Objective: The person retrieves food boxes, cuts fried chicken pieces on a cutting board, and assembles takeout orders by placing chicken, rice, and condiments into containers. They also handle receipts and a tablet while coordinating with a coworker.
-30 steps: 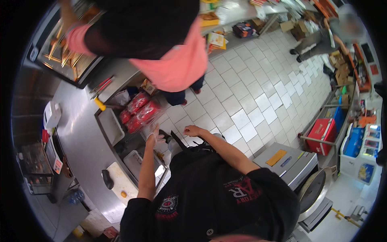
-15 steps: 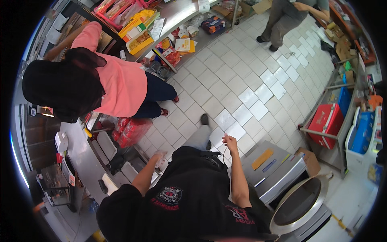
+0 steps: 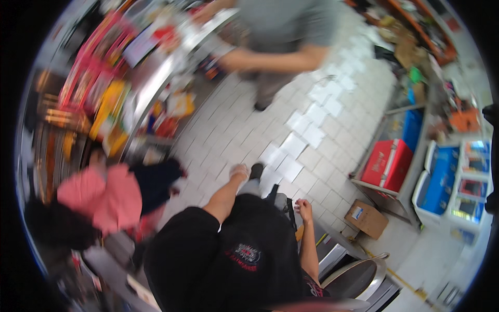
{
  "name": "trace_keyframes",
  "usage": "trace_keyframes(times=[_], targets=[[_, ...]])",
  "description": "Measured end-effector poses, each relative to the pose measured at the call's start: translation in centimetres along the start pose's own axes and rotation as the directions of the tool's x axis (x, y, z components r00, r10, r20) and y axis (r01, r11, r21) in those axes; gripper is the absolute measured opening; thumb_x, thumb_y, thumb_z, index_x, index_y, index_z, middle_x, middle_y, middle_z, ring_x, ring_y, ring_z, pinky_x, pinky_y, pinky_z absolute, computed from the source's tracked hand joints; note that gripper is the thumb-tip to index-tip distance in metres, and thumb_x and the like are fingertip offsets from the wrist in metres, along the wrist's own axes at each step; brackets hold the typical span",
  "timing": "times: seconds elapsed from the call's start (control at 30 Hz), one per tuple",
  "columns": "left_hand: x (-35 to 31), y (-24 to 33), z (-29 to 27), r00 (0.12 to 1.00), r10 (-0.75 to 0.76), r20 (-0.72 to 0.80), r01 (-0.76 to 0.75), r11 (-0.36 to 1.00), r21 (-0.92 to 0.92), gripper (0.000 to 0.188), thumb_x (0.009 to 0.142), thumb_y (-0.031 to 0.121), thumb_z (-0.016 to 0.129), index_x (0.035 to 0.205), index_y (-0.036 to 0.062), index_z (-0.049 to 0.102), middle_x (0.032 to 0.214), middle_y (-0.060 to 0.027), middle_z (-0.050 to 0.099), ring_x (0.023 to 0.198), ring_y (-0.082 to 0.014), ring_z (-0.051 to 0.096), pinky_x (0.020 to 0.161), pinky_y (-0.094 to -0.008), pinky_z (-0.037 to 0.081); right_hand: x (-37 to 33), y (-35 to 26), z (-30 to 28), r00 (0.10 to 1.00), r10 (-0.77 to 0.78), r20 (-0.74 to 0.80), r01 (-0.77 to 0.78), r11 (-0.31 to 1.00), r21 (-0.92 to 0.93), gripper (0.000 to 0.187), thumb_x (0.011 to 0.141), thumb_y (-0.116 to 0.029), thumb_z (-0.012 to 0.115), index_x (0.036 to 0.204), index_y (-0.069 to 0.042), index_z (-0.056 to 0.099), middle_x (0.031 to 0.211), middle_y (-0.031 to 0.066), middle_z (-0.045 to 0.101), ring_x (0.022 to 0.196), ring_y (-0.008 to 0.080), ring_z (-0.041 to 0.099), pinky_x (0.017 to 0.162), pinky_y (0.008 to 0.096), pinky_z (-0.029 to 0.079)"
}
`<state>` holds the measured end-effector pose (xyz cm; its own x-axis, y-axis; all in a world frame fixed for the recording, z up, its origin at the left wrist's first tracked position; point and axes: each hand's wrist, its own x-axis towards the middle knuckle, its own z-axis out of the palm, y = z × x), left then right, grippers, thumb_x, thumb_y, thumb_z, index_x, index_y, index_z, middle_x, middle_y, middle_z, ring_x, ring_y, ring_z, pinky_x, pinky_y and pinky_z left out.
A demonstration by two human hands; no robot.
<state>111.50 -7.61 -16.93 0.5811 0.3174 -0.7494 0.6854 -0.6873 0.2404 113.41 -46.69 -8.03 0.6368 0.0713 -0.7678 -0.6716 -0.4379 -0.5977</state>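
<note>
**Kitchen aisle, both hands free of the counter, much motion blur**

Pale tiled floor [image 3: 208, 130] fills the middle of the view. A steel counter [image 3: 152, 86] runs along its left side. Pink trays [image 3: 88, 86] sit back from the counter's aisle edge; yellow packages [image 3: 112, 109] lie closer to that edge.

2 co-workers present. Person in grey [image 3: 286, 31] stands by the far end of the counter, forearms toward its aisle edge. Person in pink [image 3: 109, 200] is at left, near the counter's near end; hands not made out.

Wearer's black top [image 3: 228, 249] occupies the lower centre.

Right side: a metal rack [image 3: 373, 184] carries a red cooler [image 3: 385, 164] at its near end. A white tub with a blue piece [image 3: 444, 169] stands just beyond the rack's right edge. Lower right: a grey metal unit [image 3: 332, 249], nearest object to the right hand, with a round pan [image 3: 354, 278] at its right. Cardboard box [image 3: 366, 219] is on the floor, near the rack's near corner.

Right hand [image 3: 304, 209]: released, fingers loosely bent, beside the wearer's hip. Left hand [image 3: 239, 171]: whitish covering, extended over the floor; finger closure cannot be told. In view it appears just beside a dark shoe [image 3: 256, 170].
</note>
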Motion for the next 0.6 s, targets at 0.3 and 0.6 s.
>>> trace_keyframes(times=[0.3,0.6], targets=[[16.4,49.9,-9.4,0.72,0.686,0.103,-0.678,0.727,-0.109,0.052,0.096,0.051,0.051,0.122,0.0092,0.066,0.124,-0.0206,0.066,0.119,-0.0399,0.059,0.103,-0.0459,0.046,13.3,-10.1,-12.5,0.902,0.074,-0.425,0.122,0.901,0.417,0.023,0.101,-0.032,0.061,0.105,-0.009,0.065,0.099,0.0054,0.072,0.089,0.0173,0.069,0.069,0.0328,0.053],[37.6,52.9,-21.2,0.858,0.498,0.124,-0.513,0.841,0.175,0.06,0.098,0.05,0.046,0.128,0.0,0.064,0.138,-0.0274,0.057,0.129,-0.0433,0.054,0.112,-0.0495,0.039,37.4,-23.7,-31.4,0.961,0.148,-0.235,-0.051,0.926,0.375,0.021,0.1,-0.029,0.061,0.103,-0.009,0.065,0.09,0.0044,0.072,0.072,0.0162,0.069,0.057,0.0328,0.053]])
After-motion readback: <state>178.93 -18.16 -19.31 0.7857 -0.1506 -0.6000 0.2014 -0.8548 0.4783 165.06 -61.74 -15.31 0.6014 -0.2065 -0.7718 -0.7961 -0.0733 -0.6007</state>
